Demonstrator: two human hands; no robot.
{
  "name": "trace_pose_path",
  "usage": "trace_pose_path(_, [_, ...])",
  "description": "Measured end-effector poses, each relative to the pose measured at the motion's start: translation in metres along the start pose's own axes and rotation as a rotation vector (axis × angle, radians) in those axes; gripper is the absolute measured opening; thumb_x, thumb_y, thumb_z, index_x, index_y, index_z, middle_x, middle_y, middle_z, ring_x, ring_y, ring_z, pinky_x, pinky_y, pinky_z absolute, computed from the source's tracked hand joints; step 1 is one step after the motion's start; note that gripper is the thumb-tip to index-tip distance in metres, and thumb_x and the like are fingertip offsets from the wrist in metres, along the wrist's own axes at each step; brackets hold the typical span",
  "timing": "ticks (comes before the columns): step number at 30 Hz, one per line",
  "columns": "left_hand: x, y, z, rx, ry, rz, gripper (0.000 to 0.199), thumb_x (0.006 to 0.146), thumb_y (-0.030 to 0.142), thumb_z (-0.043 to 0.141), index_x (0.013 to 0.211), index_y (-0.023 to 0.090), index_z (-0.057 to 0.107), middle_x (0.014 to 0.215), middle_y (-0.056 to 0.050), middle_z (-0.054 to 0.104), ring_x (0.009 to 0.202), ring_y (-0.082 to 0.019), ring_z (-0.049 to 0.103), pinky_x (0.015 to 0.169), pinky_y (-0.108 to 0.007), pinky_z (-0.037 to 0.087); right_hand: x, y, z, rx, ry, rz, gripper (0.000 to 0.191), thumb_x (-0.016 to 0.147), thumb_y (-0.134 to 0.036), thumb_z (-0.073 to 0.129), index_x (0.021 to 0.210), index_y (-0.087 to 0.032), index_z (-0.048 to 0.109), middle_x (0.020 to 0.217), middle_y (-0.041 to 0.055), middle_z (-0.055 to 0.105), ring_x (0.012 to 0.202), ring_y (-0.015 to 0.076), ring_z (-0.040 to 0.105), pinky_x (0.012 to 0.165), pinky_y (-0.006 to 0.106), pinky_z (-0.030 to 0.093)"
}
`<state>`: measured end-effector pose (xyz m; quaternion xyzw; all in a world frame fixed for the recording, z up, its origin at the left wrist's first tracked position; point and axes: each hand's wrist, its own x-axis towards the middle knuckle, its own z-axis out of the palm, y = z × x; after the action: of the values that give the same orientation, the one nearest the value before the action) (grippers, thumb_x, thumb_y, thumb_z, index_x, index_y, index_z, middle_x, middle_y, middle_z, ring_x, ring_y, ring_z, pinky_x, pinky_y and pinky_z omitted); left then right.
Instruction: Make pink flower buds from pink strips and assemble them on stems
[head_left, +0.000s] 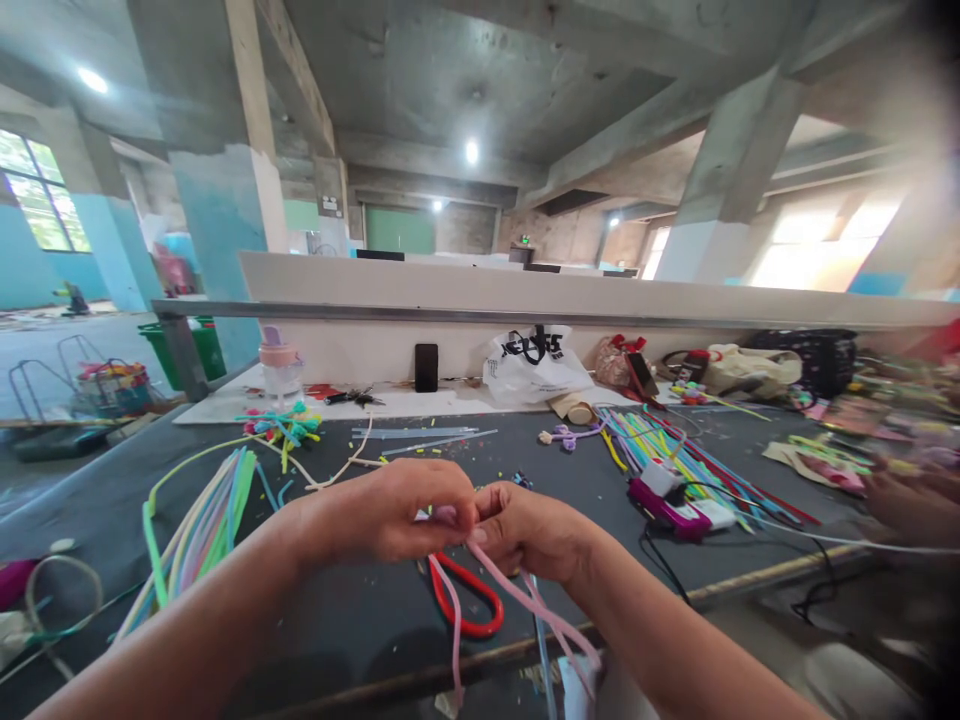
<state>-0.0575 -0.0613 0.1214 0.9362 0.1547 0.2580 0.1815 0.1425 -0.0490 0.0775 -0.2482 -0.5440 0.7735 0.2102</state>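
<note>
My left hand (420, 510) and my right hand (525, 530) meet over the front of the dark table, fingers closed in a pinch. Between them they grip a pink cord (517, 580), smooth and bendable. Its lengths hang below the fingers, one by the left hand, others looping out under the right wrist. The part inside the fingers is mostly hidden. Beneath the hands lies a pair of red-handled scissors (480, 628), blades covered from view. Behind my right hand are small dark bits (521, 480).
Bundles of coloured cords lie left (217, 530) and right (682, 450). A purple-and-white power strip (679, 510) with cables sits at right. A phone (426, 368), a white bag (536, 365) and a pink-lidded bottle (279, 365) line the back. Another person's blurred hand (911, 500) shows far right.
</note>
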Motion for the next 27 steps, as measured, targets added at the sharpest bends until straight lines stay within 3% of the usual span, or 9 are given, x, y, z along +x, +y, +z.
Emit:
trace_pose_path(5, [-0.004, -0.007, 0.012, 0.015, -0.021, -0.051, 0.015, 0.078, 0.013, 0.054, 0.087, 0.019, 0.064, 0.082, -0.004, 0.064, 0.074, -0.013, 0.057, 0.068, -0.021, 0.043, -0.002, 0.002, -0.001, -0.124, 0.094, -0.003, 0.019, 0.061, -0.022, 0.072, 0.059, -0.013, 0.056, 0.045, -0.0096, 0.039, 0.038, 0.0022, 0.02, 0.038, 0.02, 0.009])
trace_pose_path(11, [-0.008, -0.023, 0.036, 0.043, -0.008, -0.12, 0.017, 0.073, 0.009, 0.053, 0.081, 0.02, 0.064, 0.077, -0.001, 0.065, 0.068, -0.011, 0.055, 0.063, -0.019, 0.041, 0.002, 0.016, -0.005, -0.349, 0.318, -0.039, 0.014, 0.062, -0.021, 0.069, 0.057, -0.014, 0.057, 0.046, -0.0089, 0.04, 0.041, 0.0033, 0.023, 0.039, 0.019, 0.014])
trace_pose_path(15, [-0.011, -0.025, 0.047, 0.065, 0.015, -0.275, 0.013, 0.069, 0.008, 0.051, 0.071, 0.017, 0.061, 0.067, 0.002, 0.058, 0.061, -0.01, 0.049, 0.057, -0.018, 0.037, 0.003, 0.025, -0.001, -0.676, 0.455, -0.198, 0.017, 0.067, -0.023, 0.063, 0.054, -0.015, 0.056, 0.049, -0.0071, 0.044, 0.045, 0.0056, 0.033, 0.044, 0.019, 0.024])
trace_pose_path(19, [-0.011, -0.029, 0.054, 0.047, 0.092, -0.382, 0.013, 0.065, 0.008, 0.05, 0.07, 0.016, 0.06, 0.064, 0.004, 0.053, 0.058, -0.008, 0.045, 0.053, -0.018, 0.033, 0.005, 0.032, 0.0, -1.106, 0.586, -0.424, 0.014, 0.068, -0.014, 0.057, 0.054, -0.016, 0.057, 0.053, -0.0043, 0.051, 0.052, 0.0087, 0.044, 0.049, 0.02, 0.031])
trace_pose_path(27, [-0.009, -0.05, 0.067, -0.078, 0.224, -0.561, 0.016, 0.062, 0.009, 0.049, 0.07, 0.015, 0.061, 0.064, 0.003, 0.054, 0.06, -0.01, 0.048, 0.055, -0.019, 0.035, 0.014, 0.055, -0.011, -1.631, 0.724, -0.593, 0.015, 0.077, -0.01, 0.05, 0.068, -0.017, 0.061, 0.066, 0.0024, 0.059, 0.064, 0.014, 0.054, 0.057, 0.023, 0.035])
